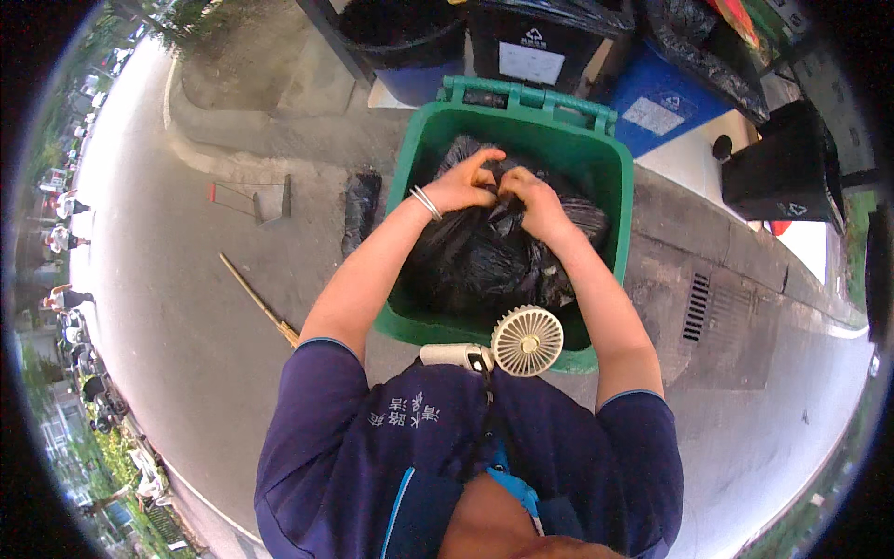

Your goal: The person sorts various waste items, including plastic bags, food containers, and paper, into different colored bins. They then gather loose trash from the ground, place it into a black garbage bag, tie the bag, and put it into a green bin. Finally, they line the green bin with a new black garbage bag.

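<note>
A green wheeled bin [626,209] stands open before me, holding full black plastic garbage bags [475,255]. Inside its opening both my hands are at the gathered top of one bag. My left hand [464,183], with two pale bangles at the wrist, has its index finger extended and its thumb near the gathered plastic; whether it grips is unclear. Close beside it, my right hand [531,199] has its fingers curled onto the bunched black plastic. A small cream handheld fan [528,341] hangs at my chest over the bin's near edge.
Blue bins [660,105] with black liners stand beyond the green bin. A rolled black bag [361,209], a long-handled dustpan [271,201] and a broom [258,300] lie left. A drain grate [695,307] is at right, a black bin [782,168] farther off. Several people are far left.
</note>
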`<state>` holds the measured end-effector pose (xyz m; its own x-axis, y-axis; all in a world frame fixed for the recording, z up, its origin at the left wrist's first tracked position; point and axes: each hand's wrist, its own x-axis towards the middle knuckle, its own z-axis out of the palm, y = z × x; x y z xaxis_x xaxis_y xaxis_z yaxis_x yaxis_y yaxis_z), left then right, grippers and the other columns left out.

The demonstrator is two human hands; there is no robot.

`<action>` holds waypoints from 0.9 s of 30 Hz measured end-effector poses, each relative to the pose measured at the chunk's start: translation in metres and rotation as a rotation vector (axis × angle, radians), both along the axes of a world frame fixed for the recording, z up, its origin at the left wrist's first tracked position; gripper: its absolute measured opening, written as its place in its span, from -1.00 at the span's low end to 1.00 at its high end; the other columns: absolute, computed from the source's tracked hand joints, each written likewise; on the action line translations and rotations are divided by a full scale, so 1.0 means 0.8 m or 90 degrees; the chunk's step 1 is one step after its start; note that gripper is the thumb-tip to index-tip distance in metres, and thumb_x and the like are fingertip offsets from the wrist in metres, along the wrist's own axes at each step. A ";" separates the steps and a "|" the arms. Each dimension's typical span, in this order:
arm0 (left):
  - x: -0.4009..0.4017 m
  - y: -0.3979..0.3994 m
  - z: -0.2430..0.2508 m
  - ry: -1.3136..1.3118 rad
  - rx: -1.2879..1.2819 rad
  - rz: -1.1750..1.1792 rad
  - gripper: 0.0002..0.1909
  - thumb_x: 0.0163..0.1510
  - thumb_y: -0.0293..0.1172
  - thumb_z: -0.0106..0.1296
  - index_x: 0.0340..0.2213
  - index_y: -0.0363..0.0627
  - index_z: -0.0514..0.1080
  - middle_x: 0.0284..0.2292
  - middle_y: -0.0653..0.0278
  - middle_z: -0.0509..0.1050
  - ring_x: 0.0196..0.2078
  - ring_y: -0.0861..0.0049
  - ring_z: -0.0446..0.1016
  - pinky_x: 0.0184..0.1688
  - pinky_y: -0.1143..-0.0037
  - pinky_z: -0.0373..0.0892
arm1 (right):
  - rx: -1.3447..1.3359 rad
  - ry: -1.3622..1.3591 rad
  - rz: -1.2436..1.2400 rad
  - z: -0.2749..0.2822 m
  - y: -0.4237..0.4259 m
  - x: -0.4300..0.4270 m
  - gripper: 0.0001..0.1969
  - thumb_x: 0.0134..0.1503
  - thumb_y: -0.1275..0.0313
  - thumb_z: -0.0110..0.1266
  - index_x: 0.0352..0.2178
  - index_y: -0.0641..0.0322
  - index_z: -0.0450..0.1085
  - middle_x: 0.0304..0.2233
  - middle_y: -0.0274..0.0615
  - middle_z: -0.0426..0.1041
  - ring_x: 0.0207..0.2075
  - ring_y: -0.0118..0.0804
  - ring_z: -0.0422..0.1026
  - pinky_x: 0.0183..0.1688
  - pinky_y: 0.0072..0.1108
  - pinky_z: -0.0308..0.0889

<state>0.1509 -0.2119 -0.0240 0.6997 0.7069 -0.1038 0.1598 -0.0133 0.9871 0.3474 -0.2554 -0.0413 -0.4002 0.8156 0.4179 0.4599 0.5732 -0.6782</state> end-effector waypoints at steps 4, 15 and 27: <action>0.026 -0.036 0.001 0.234 0.413 0.125 -0.30 -0.25 -0.54 0.09 0.01 -0.07 0.16 -0.44 0.09 0.45 -0.37 0.22 0.44 -0.35 0.37 0.34 | 0.079 0.093 -0.120 0.015 -0.029 -0.021 -0.72 -0.33 0.76 -0.06 -0.51 0.20 0.25 -0.38 -0.19 0.32 -0.35 -0.02 0.37 -0.38 -0.49 0.31; 0.023 -0.019 0.006 -0.141 -0.079 0.143 -0.21 -0.11 -0.64 0.03 0.15 -0.15 -0.05 -0.51 0.36 0.39 -0.49 0.79 0.27 -0.46 0.72 0.23 | 0.182 -0.012 -0.036 0.026 -0.043 0.012 -0.55 -0.46 0.75 -0.02 -0.40 0.21 0.42 -0.18 -0.16 0.36 -0.01 -0.04 0.24 0.02 -0.32 0.10; 0.033 0.012 -0.044 -0.190 -0.037 0.455 -0.68 -0.04 -0.71 -0.12 -0.21 -0.19 0.19 -0.67 0.26 0.33 -0.70 0.60 0.29 -0.61 0.55 0.32 | 0.105 -0.157 -0.293 -0.036 -0.063 0.022 -0.82 -0.25 0.44 0.19 -0.55 0.27 0.41 -0.45 -0.24 0.25 -0.31 -0.14 0.23 -0.30 -0.36 0.09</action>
